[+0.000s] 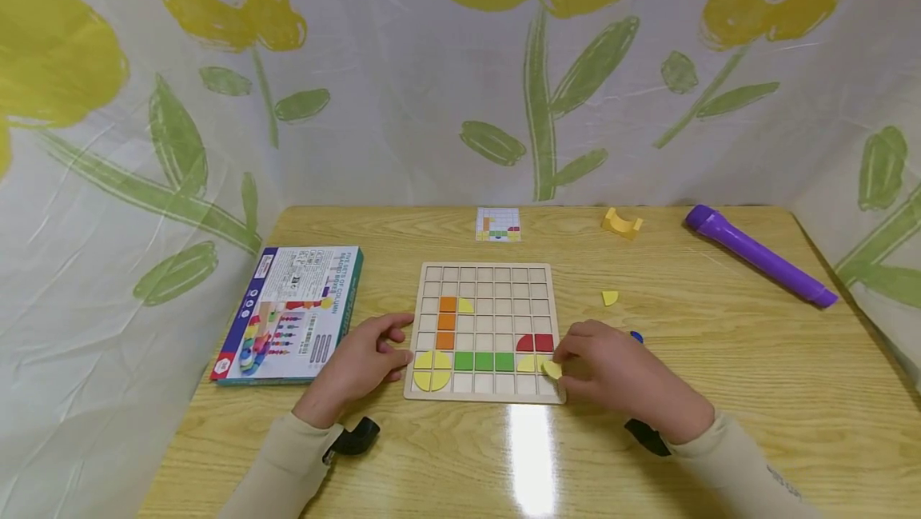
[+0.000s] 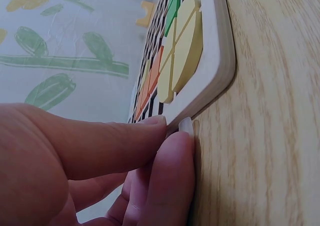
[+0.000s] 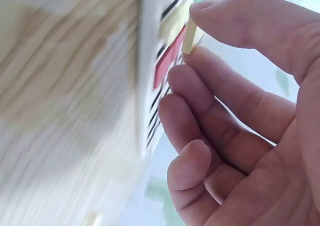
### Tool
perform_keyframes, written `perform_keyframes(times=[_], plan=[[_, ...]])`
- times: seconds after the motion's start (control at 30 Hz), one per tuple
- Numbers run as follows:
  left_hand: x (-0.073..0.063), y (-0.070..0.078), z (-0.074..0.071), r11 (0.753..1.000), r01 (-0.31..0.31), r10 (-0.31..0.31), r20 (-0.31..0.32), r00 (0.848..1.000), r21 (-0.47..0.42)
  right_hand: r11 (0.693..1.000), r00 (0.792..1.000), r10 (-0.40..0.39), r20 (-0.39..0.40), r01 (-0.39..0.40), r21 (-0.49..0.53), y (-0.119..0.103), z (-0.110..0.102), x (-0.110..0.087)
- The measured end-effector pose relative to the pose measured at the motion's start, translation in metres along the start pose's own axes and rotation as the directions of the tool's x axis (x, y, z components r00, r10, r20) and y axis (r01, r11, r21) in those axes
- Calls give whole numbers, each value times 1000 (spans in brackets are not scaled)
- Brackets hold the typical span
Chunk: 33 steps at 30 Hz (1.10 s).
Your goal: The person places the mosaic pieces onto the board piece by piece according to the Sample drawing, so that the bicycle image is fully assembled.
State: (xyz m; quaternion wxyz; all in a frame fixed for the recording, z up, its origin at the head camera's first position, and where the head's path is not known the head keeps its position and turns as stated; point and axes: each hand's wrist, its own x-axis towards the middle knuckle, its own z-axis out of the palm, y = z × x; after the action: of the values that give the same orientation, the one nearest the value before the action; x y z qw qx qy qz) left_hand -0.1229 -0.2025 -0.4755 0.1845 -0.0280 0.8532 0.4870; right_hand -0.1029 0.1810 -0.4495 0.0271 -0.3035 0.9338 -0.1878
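Observation:
A square wooden grid board (image 1: 475, 396) lies on the table, holding flat coloured pieces. At its left side, my left hand (image 1: 367, 359) rests with fingertips and thumb against the edge. My right hand (image 1: 604, 367) pinches a yellow quarter-circle piece (image 3: 190, 36) between thumb and index finger over the lower right cells. Close by on the board are another yellow quarter-circle (image 1: 526, 363) and two red pieces (image 1: 544, 342). A row of green squares (image 1: 484, 361), a column of orange squares (image 1: 447, 321) and a yellow circle of quarter pieces (image 1: 424, 381) fill other cells.
A pattern card (image 1: 498, 225) lies behind the board. On the right are a loose yellow piece (image 1: 610, 297), a blue piece (image 1: 636, 337) partly behind my hand, a yellow arch block (image 1: 622, 223) and a purple tube (image 1: 763, 257). A toy box (image 1: 288, 315) lies on the left.

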Motion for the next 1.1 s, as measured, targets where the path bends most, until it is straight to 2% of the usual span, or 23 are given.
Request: perform_keyframes(times=[0.3,0.93,1.1], plan=[[0,1,0,1000,1,-1,-1,1000,1,1000,1000,-20,0,20,22,-21,14,12],[1,-1,0,1000,-1,1,4,1000,-11,1000,1000,-22,-18,21,-23,-25,22,15],[1,-1,0,1000,2,-2,-2,1000,-9,999,998,-43,-38,43,-18,-28,22,17]])
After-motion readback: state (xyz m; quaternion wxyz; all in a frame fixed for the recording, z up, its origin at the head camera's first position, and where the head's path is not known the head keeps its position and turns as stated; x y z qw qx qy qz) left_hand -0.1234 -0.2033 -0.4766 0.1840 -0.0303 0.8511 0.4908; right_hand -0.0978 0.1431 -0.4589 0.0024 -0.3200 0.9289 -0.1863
